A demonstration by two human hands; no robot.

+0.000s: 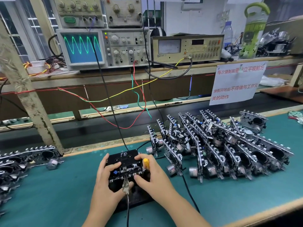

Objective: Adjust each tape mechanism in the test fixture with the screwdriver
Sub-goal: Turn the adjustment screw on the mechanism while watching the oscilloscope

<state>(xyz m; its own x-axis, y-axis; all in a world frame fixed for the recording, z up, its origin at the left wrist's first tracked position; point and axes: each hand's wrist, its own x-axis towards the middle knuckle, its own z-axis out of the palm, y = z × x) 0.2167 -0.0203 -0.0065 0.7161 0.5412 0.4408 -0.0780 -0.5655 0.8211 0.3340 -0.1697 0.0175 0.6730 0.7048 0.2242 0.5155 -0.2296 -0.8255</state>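
Observation:
A black tape mechanism (126,168) sits in the test fixture (131,196) at the front centre of the green mat, with a black test cassette (123,157) marked "FE" loaded in it. My left hand (105,179) grips the mechanism's left side, fingers curled over its top. My right hand (150,176) holds the yellow-handled screwdriver (146,163) while its thumb presses the mechanism's front edge. A metal clip (126,185) on a cable is attached at the front. The screwdriver's blade is hidden.
A large pile of tape mechanisms (218,145) lies to the right, and another batch (21,163) to the left. The oscilloscope (103,48) on the shelf behind shows a green sine wave. Wires (134,95) hang from the instruments. A paper notice (236,82) hangs at right.

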